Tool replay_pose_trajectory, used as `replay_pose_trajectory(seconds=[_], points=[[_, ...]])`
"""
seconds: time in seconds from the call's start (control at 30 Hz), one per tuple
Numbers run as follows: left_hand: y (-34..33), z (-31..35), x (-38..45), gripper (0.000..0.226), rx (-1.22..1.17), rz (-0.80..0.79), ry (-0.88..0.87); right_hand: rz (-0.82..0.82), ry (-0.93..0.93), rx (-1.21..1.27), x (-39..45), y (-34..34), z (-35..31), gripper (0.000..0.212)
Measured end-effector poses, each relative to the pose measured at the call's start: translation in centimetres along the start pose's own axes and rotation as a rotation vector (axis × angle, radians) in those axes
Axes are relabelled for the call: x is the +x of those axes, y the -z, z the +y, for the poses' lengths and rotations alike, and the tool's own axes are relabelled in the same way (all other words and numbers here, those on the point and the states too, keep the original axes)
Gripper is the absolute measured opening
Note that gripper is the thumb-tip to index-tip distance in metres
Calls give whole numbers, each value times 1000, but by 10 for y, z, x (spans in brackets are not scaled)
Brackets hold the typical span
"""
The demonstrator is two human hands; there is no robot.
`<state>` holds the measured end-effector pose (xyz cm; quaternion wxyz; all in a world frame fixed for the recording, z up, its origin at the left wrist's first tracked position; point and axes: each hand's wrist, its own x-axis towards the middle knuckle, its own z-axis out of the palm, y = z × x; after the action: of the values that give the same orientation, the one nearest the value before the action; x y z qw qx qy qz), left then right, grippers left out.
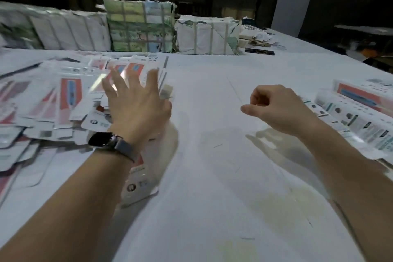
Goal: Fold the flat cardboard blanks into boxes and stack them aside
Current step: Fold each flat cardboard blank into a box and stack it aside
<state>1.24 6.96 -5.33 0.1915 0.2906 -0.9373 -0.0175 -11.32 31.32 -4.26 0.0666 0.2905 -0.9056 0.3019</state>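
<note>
Blanks: loose heap of flat white-and-red printed cardboard blanks (63, 100) on the left of the white surface (212, 112), too many and too blurred to count.
Left hand: left hand (136, 102), fingers spread, over the heap's right edge; contact seems likely, but blur hides it.
Right hand: right hand (274, 106), fingers curled, holding nothing visible, above bare surface.
Boxes: folded white printed cardboard boxes (353, 117) lying side by side at right.
Back: three strapped paper-wrapped bundles (140, 27).
Wrist: one dark wristwatch (106, 140).

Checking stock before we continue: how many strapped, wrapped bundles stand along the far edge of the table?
3. A long white bundle at far left, a taller green-and-yellow printed bundle in the middle, and a white bundle to its right. The left one is blurred and cut off; more may lie out of frame.
</note>
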Motion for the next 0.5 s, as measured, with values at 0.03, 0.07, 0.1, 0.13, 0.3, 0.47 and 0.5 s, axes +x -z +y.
replay_pose_trajectory(seconds=[0.03,0.07,0.1,0.13,0.3,0.47,0.5], points=[[-3,-4,1,65,44,-74,16,-10,25,21,-2,-3,-4,25],[-6,-7,2,65,83,-113,12,-20,45,41,-3,-6,-7,25],[-8,-7,2,64,110,-124,-3,-28,62,55,-5,-8,-10,24],[-9,-7,2,60,124,-102,-23,-35,76,60,-6,-10,-12,24],[-7,0,2,39,65,139,-78,-45,106,68,-6,-13,-12,20],[-1,2,3,36,-73,347,-144,-21,122,87,-5,-16,-13,17],[2,4,2,37,-166,377,-157,2,132,90,-5,-17,-13,17]])
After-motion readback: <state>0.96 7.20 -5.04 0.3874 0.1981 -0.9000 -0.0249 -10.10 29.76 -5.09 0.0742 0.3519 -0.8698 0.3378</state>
